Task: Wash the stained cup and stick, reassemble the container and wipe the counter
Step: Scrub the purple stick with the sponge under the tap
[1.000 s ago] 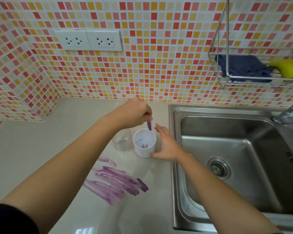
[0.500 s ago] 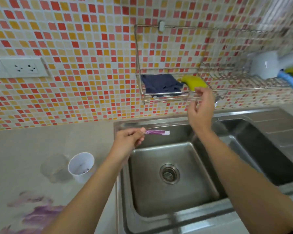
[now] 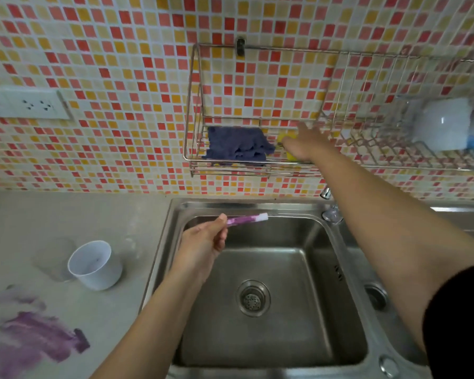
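A: What has changed in the last half second?

B: The right hand [image 3: 304, 144] has gone from the front rail of the wire rack [image 3: 230, 168] into it, in the upper middle of the frame. It lies over the yellow sponge [image 3: 288, 137], just right of the blue cloth [image 3: 238, 147].

A: Has it got hold of the sponge?

B: I cannot tell; the hand is blurred and covers most of it.

A: And the stick?

B: The left hand [image 3: 203, 242] pinches the purple-stained stick [image 3: 246, 220] by one end, level over the back of the sink [image 3: 271, 337], as before. A second ago it was above the cup [image 3: 93, 265].

A: Meaning?

B: Probably scrubbing comes next. The cup waits on the counter [image 3: 66, 214] at middle left, above the purple smear [image 3: 39, 337], which is still unwiped.
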The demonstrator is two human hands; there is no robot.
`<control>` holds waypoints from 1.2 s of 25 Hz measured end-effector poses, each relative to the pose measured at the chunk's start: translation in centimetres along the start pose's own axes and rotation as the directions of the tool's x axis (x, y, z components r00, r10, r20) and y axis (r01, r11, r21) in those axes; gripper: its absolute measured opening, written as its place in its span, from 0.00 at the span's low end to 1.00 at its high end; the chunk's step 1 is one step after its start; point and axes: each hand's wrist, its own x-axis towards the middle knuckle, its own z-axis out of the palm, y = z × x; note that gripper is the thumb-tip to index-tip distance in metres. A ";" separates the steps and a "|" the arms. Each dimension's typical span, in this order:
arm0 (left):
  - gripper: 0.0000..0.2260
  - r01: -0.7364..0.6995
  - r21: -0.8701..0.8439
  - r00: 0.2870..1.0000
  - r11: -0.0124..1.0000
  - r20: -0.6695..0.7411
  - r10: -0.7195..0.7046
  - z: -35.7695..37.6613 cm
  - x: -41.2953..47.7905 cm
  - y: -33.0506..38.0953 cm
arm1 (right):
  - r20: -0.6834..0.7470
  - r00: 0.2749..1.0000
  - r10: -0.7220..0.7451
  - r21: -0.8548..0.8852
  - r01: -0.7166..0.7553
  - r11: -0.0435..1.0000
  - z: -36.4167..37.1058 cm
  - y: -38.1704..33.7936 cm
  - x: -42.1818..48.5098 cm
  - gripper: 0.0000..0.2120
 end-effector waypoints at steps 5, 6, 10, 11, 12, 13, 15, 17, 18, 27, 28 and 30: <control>0.07 0.047 -0.094 0.996 0.994 -0.070 -0.054 1.9 -0.7 -1.1 | 0.176 0.983 -0.058 -0.129 0.081 0.988 0.5 -0.1 0.6 0.35; 0.07 0.069 -0.121 0.996 0.990 -0.049 -0.075 2.2 -0.9 -1.1 | 0.128 0.990 -0.060 -0.107 0.074 0.992 0.3 0.2 0.5 0.34; 0.07 0.173 -0.201 0.985 0.964 0.047 -0.167 2.1 -1.3 -0.6 | -0.307 0.934 -0.182 0.131 0.231 0.964 -2.4 1.0 -3.6 0.27; 0.05 0.193 -0.207 0.981 0.959 0.067 -0.183 2.0 -1.3 -0.4 | -0.423 0.878 -0.223 0.178 0.322 0.930 -2.8 1.3 -5.7 0.26; 0.04 0.205 -0.207 0.978 0.957 0.086 -0.191 2.0 -1.3 -0.2 | -0.512 0.819 -0.259 0.212 0.413 0.885 -2.6 2.0 -7.9 0.25; 0.04 0.216 -0.204 0.975 0.955 0.106 -0.198 2.0 -1.4 0.0 | -0.560 0.779 -0.283 0.245 0.481 0.842 -2.0 2.7 -10.4 0.26; 0.04 0.242 -0.198 0.967 0.950 0.136 -0.218 2.2 -1.5 0.0 | -0.546 0.764 -0.343 0.280 0.553 0.785 0.9 4.3 -14.7 0.29; 0.05 0.269 -0.178 0.958 0.946 0.154 -0.244 2.8 -1.7 -0.3 | -0.449 0.774 -0.447 0.206 0.576 0.791 5.0 5.6 -17.3 0.30; 0.06 0.282 -0.166 0.953 0.945 0.160 -0.257 3.3 -1.8 -0.5 | -0.400 0.774 -0.490 0.139 0.580 0.803 6.9 6.0 -18.0 0.30; 0.06 0.325 -0.090 0.927 0.941 0.229 -0.298 4.7 -3.1 -1.3 | -0.330 0.789 -0.518 -0.063 0.529 0.846 10.0 8.0 -18.4 0.30; 0.06 0.320 -0.067 0.925 0.945 0.236 -0.296 4.7 -3.1 -1.3 | -0.331 0.789 -0.517 -0.059 0.529 0.846 9.9 8.0 -18.5 0.30; 0.05 0.281 -0.035 0.933 0.959 0.243 -0.265 4.7 -3.3 -1.3 | -0.359 0.830 -0.427 0.022 0.465 0.885 9.4 8.1 -18.3 0.30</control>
